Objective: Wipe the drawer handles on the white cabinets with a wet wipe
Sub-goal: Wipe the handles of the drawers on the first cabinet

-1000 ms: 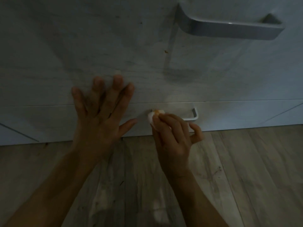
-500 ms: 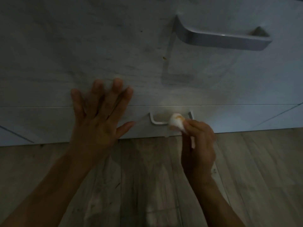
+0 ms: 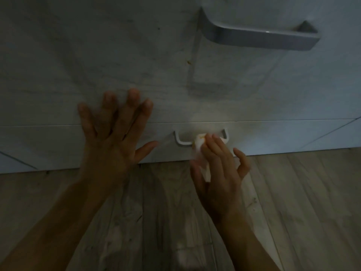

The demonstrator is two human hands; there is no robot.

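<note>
Down by the floor [image 3: 302,202] the person is working on the small lower handle [image 3: 180,142] of the white cabinet [image 3: 97,55]; the right hand [image 3: 218,173] has its fingers curled round a bunched wet wipe [image 3: 199,143] and pinches it against the middle of the handle's bar, so the wad, with a yellowish smear on it, sits right on the bar. The left hand [image 3: 109,145] lies flat and spread on the drawer fronts just left of the handle, holding nothing; I'd say it braces the drawer so the rubbing doesn't tug it open. The two hands are apart, with the bare left end of the handle between them; the large upper handle [image 3: 259,39] hangs above, touched by neither, and the dim light hides whether it is clean.
</note>
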